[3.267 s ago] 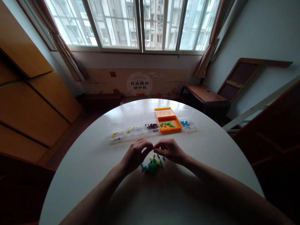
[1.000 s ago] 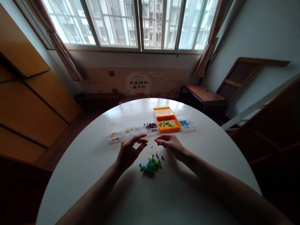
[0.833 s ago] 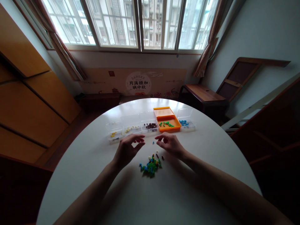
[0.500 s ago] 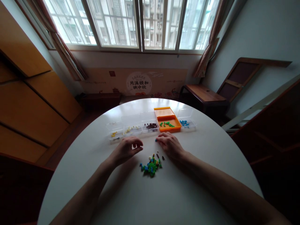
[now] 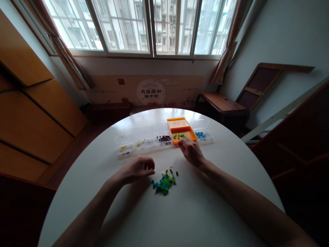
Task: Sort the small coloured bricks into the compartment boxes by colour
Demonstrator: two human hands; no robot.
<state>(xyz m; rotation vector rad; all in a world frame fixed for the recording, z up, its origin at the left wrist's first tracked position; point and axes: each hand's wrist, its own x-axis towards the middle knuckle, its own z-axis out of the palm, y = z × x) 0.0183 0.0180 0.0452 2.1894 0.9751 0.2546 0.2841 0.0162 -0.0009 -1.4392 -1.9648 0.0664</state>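
My left hand (image 5: 138, 168) rests on the white round table (image 5: 102, 192) with its fingers curled in, just left of a small pile of mixed coloured bricks (image 5: 163, 180). What the curled fingers hold, if anything, is hidden. My right hand (image 5: 190, 151) reaches forward with its fingertips pinched together at the front edge of the orange tray (image 5: 180, 124), which holds green bricks. I cannot make out what is in the pinch. A few dark loose bricks (image 5: 171, 170) lie beside the pile.
A row of clear boxes stands beside the orange tray: yellow bricks (image 5: 123, 148), pale bricks (image 5: 142, 141), dark brown bricks (image 5: 163, 138), and blue bricks (image 5: 200, 135) at the right. Beyond the table are a low wooden bench (image 5: 221, 103), windows and wooden cabinets.
My hands parted from a shared pinch above the pile. A small blue piece lay on the table; my right hand closed over it and moved forward to the orange tray. My left hand settled beside the pile.
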